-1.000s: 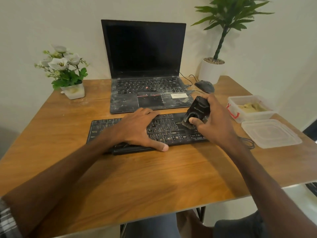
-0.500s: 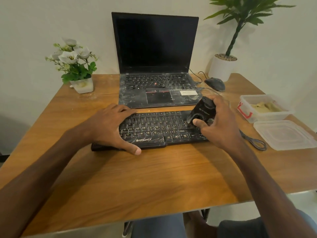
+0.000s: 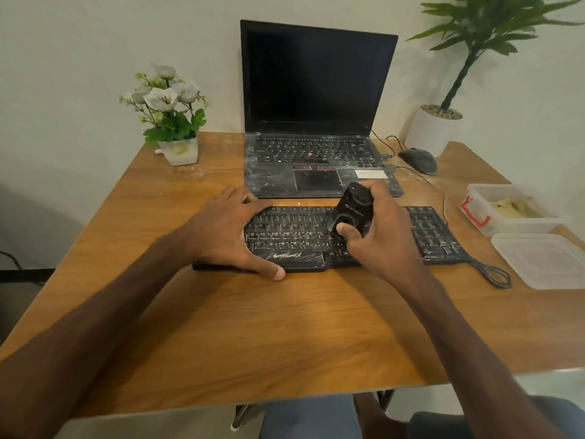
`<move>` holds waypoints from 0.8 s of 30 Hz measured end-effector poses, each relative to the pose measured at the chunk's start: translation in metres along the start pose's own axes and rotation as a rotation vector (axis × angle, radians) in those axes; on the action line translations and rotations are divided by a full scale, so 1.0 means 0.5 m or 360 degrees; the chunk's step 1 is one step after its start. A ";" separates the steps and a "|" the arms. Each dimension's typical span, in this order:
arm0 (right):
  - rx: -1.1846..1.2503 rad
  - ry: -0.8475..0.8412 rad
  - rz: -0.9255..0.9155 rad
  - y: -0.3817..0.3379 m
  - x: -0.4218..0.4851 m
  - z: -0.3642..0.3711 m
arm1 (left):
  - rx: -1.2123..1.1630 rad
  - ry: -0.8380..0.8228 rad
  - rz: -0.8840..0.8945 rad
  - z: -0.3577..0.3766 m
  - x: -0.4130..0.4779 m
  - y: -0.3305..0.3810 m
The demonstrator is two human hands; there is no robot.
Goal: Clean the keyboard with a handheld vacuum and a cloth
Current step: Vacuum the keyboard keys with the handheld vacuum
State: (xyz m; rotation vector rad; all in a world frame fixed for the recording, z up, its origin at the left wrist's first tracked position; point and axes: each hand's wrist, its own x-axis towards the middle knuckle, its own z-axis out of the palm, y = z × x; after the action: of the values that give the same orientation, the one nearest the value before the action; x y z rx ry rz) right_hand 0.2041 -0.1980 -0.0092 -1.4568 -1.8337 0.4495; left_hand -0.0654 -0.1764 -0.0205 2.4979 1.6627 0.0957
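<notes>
A keyboard (image 3: 427, 229) under the vacuum (image 3: 349, 212)
Open tub (image 3: 519, 228) holds a yellowish cloth (image 3: 512, 209), lid (image 3: 541, 259) beside; right fingers (image 3: 378, 193) clasp the vacuum, left fingers (image 3: 247, 198) spread flat on keys

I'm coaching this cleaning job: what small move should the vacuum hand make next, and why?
Probably slide the small black handheld vacuum rightward along the key row. The right hand grips it mouth-down on the middle keys of the black wired keyboard, the left hand presses its left end, and the right key block lies uncovered.
</notes>
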 end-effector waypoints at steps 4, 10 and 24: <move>0.0116 -0.0010 -0.0005 -0.004 0.006 0.007 | -0.0035 0.0017 -0.0005 0.002 -0.003 -0.002; 0.0136 0.0148 0.0120 0.013 0.006 -0.056 | -0.0037 0.0044 0.0007 0.010 -0.001 -0.001; -0.0124 -0.0008 -0.0061 0.000 -0.004 -0.008 | -0.0108 0.0090 0.0023 0.023 0.000 -0.002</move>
State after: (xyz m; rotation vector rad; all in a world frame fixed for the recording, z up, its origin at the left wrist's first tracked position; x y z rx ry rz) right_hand 0.2071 -0.2006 -0.0072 -1.4708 -1.8988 0.3668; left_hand -0.0645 -0.1769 -0.0321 2.4796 1.6342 0.2225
